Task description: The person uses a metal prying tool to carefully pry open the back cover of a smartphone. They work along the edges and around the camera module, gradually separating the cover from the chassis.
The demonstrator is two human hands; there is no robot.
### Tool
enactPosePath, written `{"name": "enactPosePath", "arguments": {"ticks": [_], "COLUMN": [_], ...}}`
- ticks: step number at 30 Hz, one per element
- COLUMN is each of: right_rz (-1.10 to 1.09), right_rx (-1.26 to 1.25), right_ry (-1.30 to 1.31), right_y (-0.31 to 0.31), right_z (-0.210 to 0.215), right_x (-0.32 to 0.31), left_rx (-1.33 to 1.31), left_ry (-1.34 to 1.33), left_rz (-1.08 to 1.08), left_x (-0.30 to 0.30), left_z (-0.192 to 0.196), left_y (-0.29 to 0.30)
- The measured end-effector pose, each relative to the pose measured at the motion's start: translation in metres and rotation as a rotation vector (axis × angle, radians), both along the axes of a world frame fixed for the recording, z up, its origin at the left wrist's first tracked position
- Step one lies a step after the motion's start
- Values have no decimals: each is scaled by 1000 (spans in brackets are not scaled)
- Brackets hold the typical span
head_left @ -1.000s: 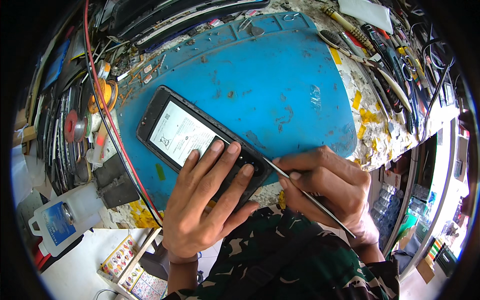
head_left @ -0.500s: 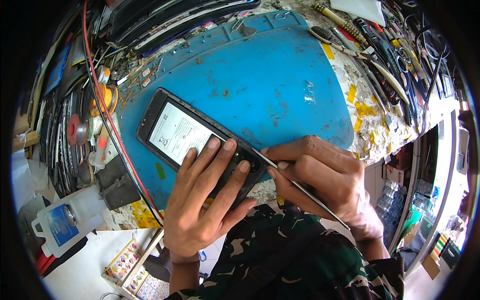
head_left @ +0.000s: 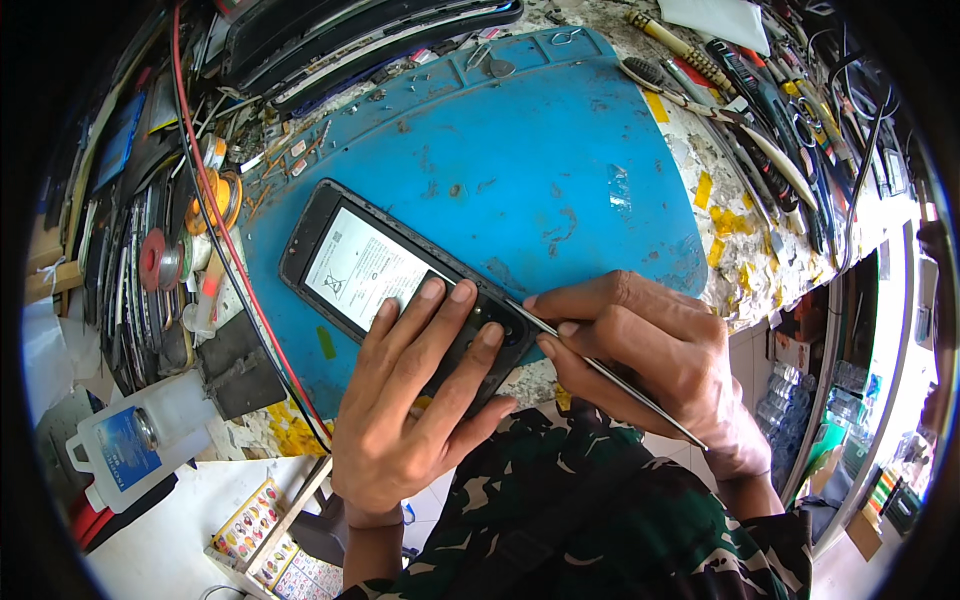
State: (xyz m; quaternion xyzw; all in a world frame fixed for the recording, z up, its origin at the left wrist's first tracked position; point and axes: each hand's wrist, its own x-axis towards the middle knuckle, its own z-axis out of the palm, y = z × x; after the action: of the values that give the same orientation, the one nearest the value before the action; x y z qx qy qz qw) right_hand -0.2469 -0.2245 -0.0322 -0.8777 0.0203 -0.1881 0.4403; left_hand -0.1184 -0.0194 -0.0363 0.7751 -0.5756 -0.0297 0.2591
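An opened black phone (head_left: 350, 262) with a white battery label lies face down on a blue work mat (head_left: 560, 170). My left hand (head_left: 415, 400) rests flat on the phone's near end, fingers spread over it and pressing it down. My right hand (head_left: 650, 355) grips a thin metal tool (head_left: 620, 385) like a pen. The tool's tip meets the phone's right edge by its near corner.
Screwdrivers, tweezers and brushes (head_left: 740, 110) crowd the bench at the back right. Solder spools (head_left: 160, 265) and a red cable (head_left: 215, 200) lie left of the mat. A clear plastic bottle (head_left: 130, 445) stands at the lower left. A dark keyboard-like case (head_left: 350, 40) sits beyond the mat.
My right hand and the metal tool have shifted slightly toward the phone's edge. The left hand has stayed pressed on the phone.
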Motion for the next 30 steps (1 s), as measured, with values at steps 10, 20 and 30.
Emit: {"name": "enactPosePath", "arguments": {"ticks": [10, 20, 30], "right_rz": [-7, -41, -39], "right_rx": [-20, 2, 59], "right_ry": [-14, -4, 43], "right_y": [2, 1, -1], "right_z": [4, 8, 8], "right_x": [5, 13, 11], "left_rx": [0, 10, 15], "left_ry": [-4, 13, 18], "left_rz": [8, 9, 9], "left_x": [-1, -1, -1], "left_z": [0, 0, 0], "left_y": [0, 1, 0]}}
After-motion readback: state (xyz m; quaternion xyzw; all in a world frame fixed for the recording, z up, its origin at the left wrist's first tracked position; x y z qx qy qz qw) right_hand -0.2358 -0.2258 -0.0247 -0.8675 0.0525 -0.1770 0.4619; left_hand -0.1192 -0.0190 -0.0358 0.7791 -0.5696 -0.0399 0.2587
